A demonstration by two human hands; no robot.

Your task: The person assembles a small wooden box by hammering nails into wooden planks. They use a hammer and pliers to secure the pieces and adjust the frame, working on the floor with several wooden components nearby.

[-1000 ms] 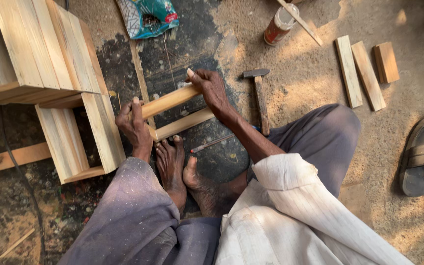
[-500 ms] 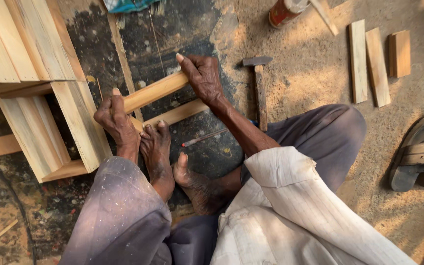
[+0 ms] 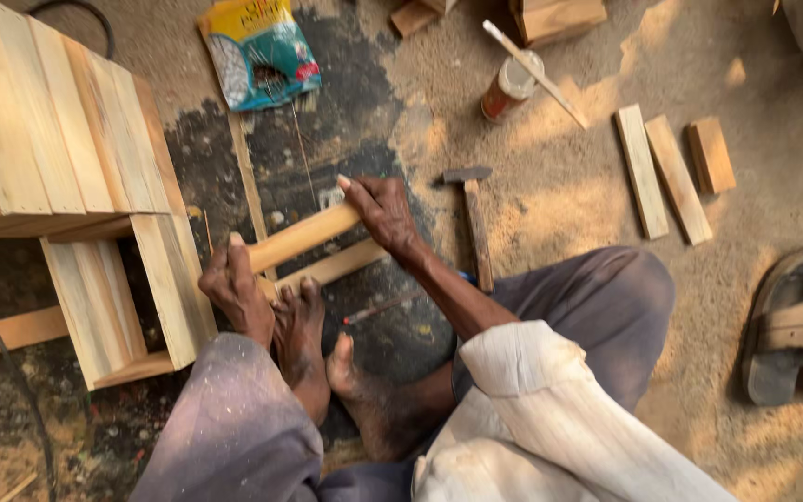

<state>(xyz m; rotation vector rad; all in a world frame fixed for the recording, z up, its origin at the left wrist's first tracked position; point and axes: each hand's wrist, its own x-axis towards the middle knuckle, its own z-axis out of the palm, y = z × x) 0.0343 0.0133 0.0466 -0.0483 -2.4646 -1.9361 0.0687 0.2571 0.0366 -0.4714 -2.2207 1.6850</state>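
A slatted wooden crate point(image 3: 67, 177) fills the upper left, cut off by the frame edge. Beside it, both hands grip a wooden bar point(image 3: 301, 238) held above a flat strip point(image 3: 332, 267); its long axis runs from lower left up to the right. The left hand point(image 3: 234, 288) is closed on the lower end, the right hand point(image 3: 381, 212) on the upper. A hammer point(image 3: 474, 223) lies just right, its handle end hidden by the knee. An open tin point(image 3: 510, 85) holds a stick point(image 3: 536, 62); its contents are unclear.

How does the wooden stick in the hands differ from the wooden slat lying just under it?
The stick is held off the ground, the left hand at one end and the right hand at the other; the slat lies on the ground, with a foot at its near end. The stick looks thicker and rounded; the slat looks flat and thin. Both are pale wood and lie roughly parallel.
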